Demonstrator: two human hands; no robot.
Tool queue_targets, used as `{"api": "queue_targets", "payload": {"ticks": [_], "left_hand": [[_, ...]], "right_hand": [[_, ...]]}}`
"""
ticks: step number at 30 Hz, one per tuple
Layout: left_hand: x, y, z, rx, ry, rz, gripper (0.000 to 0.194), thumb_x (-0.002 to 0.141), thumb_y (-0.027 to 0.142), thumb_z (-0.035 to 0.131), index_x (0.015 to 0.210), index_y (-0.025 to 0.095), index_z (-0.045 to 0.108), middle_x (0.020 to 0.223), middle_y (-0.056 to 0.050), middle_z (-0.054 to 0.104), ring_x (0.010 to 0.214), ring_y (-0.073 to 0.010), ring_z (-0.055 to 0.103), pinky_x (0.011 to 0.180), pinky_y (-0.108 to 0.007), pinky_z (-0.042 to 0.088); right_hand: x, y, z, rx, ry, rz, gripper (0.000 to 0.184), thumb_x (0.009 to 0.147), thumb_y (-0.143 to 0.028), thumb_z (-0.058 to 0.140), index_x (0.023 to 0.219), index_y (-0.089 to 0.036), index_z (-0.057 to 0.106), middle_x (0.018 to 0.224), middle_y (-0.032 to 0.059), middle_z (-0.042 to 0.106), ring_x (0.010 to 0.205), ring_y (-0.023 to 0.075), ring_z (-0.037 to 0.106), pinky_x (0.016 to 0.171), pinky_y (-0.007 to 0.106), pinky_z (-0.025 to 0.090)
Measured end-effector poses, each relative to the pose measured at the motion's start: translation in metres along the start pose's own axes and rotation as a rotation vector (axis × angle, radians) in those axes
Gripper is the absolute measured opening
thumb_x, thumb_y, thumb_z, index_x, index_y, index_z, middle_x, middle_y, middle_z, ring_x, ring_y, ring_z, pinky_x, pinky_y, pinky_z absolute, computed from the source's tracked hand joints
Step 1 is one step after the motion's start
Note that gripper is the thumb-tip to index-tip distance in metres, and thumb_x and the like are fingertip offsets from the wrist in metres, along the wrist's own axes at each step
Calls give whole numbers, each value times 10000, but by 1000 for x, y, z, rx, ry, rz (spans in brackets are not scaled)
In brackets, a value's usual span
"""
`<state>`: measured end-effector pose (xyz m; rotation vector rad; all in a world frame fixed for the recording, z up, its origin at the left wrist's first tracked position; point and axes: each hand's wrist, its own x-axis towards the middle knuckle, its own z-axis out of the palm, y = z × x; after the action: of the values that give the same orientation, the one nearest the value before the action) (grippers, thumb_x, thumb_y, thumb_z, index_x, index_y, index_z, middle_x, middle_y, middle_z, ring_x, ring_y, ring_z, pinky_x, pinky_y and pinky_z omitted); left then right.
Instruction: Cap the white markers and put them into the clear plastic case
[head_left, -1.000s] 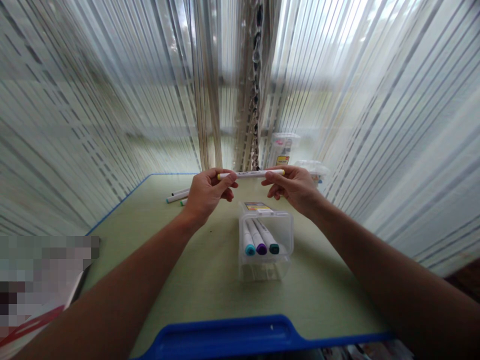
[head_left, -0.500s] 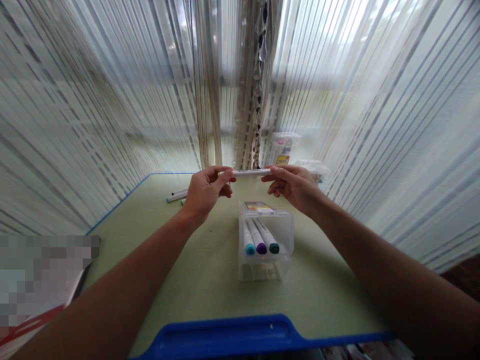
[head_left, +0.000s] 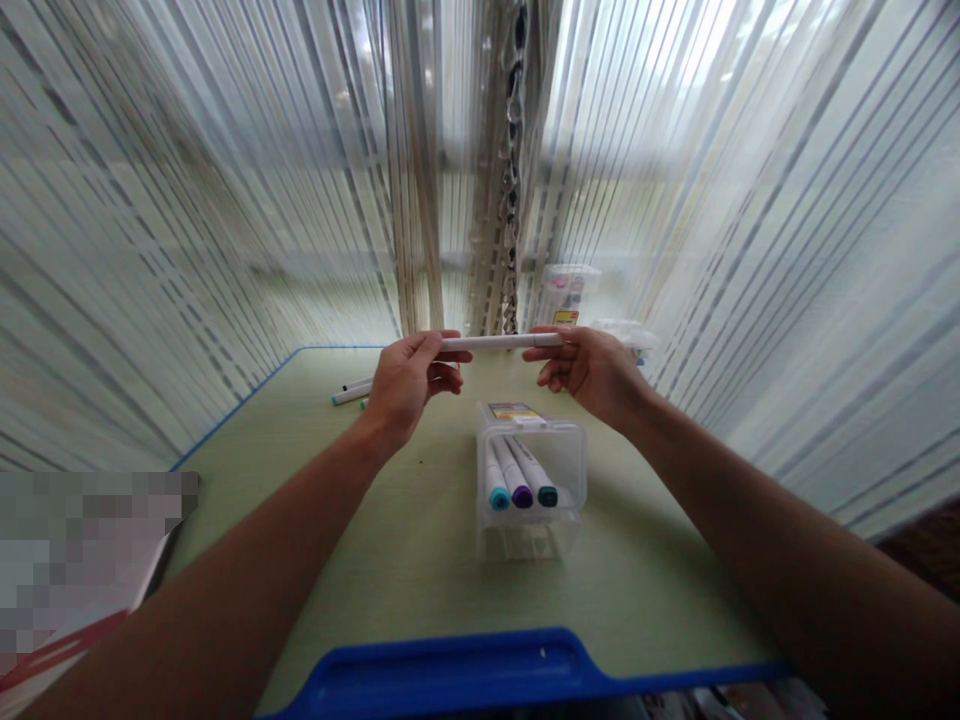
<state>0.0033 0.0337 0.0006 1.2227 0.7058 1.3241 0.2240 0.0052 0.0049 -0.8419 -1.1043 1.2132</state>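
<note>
A white marker pen (head_left: 491, 343) is held level above the table, stretched between both hands. My left hand (head_left: 411, 385) is closed on its left end, thumb in front, hiding that tip. My right hand (head_left: 592, 370) pinches the other end between thumb and fingers. Just below and nearer to me, a clear plastic box (head_left: 574, 470) lies on its side with its opening toward me. Inside it are a light-blue-ended marker (head_left: 498, 490), a purple-ended marker (head_left: 520, 490) and a dark-green-ended marker (head_left: 546, 490).
Several loose markers (head_left: 351, 393) lie left of my left hand, partly hidden by it. Two more clear boxes, an upright one (head_left: 568, 290) and a lower one (head_left: 637, 335), stand at the back right. String curtains (head_left: 322, 180) hang behind the blue-edged table (head_left: 375, 580).
The marker has been turned about its length, so its dark print no longer shows. My right thumb has shifted along its end, and the yellow left tip is now covered.
</note>
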Motion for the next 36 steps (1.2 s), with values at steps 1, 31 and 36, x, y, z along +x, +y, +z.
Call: {"api": "queue_targets", "payload": {"ticks": [1,31,36], "left_hand": [[0,0,0,0,1,0,225,941,225,514,967,74,678,755,-114,725,509,-123,606,511,-262,520],[-2,-5,-2,131,-72,93,338,654,324,866,866,105,722,694,-36,698,500,-85,577,508,-235,501],[-1,-5,-2,88,-55,65,308,695,300,835,902,107,712,743,-56,724,509,-90,590,510,-241,515]], "right_hand": [[0,0,0,-2,4,2,252,886,-216,486,952,-123,710,761,88,770,489,140,661,415,220,465],[2,11,-3,-93,-32,-101,299,660,-348,880,794,-144,706,676,40,746,467,103,650,398,170,439],[2,9,-3,-86,-22,-80,290,686,-365,862,805,-150,707,714,46,756,481,103,653,406,178,445]]}}
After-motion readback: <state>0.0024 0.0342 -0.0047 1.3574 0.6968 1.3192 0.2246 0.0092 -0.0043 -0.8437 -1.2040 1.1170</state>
